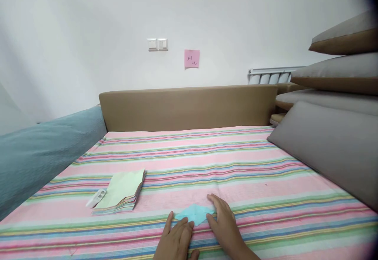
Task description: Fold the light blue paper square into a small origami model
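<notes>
A small sheet of light blue paper (195, 213), folded into a diamond-like shape with pointed ends, lies flat on the striped cloth. My left hand (176, 237) rests over its near left edge, fingers stretched out, with the fingertips touching the paper. At the paper's right point is my right hand (225, 224), its thumb and forefinger apart on either side of that corner. The right thumb tip touches or nearly touches the paper. Neither hand lifts the paper off the cloth.
To the left lies a stack of coloured paper (124, 189), pale green on top, beside a white plastic tool (96, 198). Grey cushions (330, 146) are piled at the right. A blue-covered side (50, 146) and a brown backrest (189, 108) border the striped cloth (189, 165).
</notes>
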A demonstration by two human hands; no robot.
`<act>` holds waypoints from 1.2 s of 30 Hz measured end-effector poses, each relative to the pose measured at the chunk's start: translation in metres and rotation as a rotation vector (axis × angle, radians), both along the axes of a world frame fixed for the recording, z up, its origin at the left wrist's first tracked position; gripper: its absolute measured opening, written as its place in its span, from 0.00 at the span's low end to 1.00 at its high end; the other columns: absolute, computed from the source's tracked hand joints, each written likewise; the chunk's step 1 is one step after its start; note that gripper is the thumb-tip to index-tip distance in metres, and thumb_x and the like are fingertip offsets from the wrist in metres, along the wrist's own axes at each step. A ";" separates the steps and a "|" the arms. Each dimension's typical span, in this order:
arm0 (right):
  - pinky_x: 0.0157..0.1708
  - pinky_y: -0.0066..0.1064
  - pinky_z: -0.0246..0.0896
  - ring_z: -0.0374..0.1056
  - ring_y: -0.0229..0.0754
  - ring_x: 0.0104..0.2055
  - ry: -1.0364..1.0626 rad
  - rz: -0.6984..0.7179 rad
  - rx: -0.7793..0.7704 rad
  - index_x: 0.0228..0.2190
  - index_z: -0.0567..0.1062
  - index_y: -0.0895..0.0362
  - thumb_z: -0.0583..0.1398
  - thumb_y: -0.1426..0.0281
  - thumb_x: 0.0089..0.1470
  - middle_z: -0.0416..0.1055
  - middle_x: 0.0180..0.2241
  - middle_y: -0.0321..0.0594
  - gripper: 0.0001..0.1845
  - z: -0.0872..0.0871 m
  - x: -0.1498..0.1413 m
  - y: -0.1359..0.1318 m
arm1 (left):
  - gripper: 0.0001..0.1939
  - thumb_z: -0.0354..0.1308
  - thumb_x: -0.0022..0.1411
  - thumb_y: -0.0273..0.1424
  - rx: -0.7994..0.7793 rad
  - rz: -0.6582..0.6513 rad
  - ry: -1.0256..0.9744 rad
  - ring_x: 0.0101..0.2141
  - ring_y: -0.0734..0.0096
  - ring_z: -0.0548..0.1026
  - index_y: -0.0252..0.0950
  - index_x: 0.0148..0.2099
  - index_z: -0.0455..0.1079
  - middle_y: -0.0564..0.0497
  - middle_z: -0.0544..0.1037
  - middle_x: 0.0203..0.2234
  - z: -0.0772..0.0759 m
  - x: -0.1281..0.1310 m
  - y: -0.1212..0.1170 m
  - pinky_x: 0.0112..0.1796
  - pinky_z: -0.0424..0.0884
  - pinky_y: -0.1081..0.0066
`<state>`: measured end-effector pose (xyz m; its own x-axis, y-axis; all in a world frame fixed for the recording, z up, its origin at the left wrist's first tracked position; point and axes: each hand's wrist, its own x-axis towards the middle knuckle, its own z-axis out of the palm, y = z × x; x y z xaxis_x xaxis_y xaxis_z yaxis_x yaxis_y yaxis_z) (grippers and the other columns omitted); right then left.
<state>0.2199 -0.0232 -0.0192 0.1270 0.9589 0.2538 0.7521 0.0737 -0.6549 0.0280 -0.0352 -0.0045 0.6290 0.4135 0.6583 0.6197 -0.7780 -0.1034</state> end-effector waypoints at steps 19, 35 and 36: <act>0.53 0.41 0.59 0.61 0.45 0.55 -0.047 0.007 0.338 0.49 0.67 0.59 0.48 0.77 0.48 0.65 0.53 0.45 0.25 -0.007 0.010 -0.002 | 0.16 0.50 0.63 0.38 0.121 -0.050 0.240 0.43 0.68 0.74 0.34 0.48 0.65 0.50 0.77 0.37 -0.001 -0.013 0.011 0.59 0.49 0.61; 0.53 0.36 0.56 0.66 0.44 0.49 -0.204 0.528 -0.058 0.56 0.61 0.58 0.51 0.72 0.50 0.70 0.49 0.41 0.30 0.029 0.008 -0.029 | 0.15 0.48 0.64 0.39 0.084 -0.020 0.053 0.40 0.69 0.75 0.35 0.47 0.66 0.54 0.78 0.34 0.001 -0.004 0.006 0.61 0.35 0.63; 0.52 0.36 0.57 0.66 0.43 0.48 -0.188 0.496 -0.072 0.56 0.61 0.58 0.51 0.72 0.50 0.71 0.48 0.41 0.30 0.030 0.009 -0.030 | 0.15 0.49 0.63 0.39 0.077 -0.019 0.051 0.40 0.69 0.75 0.36 0.47 0.65 0.54 0.78 0.34 0.002 -0.005 0.005 0.61 0.38 0.62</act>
